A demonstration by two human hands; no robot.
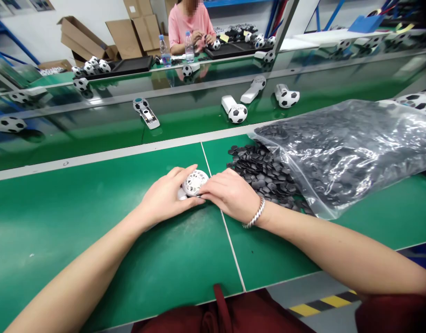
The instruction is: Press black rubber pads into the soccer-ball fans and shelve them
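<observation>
A round white plastic part point(195, 182) with an open, soccer-ball-patterned lattice sits low over the green bench top point(60, 217), and a smaller white piece shows at its lower left. My left hand point(166, 196) wraps around its left side. My right hand point(230, 196), with a silver chain bracelet point(254, 212) on the wrist, comes in from the right, its fingertips against the part's lower right edge. The part's underside is hidden by my hands. A heap of small black flat pieces point(261, 173) lies just beyond my right hand.
A large clear plastic bag point(344, 157) full of black pieces lies on the bench at right. Across a raised divider, white handheld devices with soccer-ball ends point(237, 113) lie on a second bench. Beyond, a co-worker in a pink top handles similar items among trays and water bottles.
</observation>
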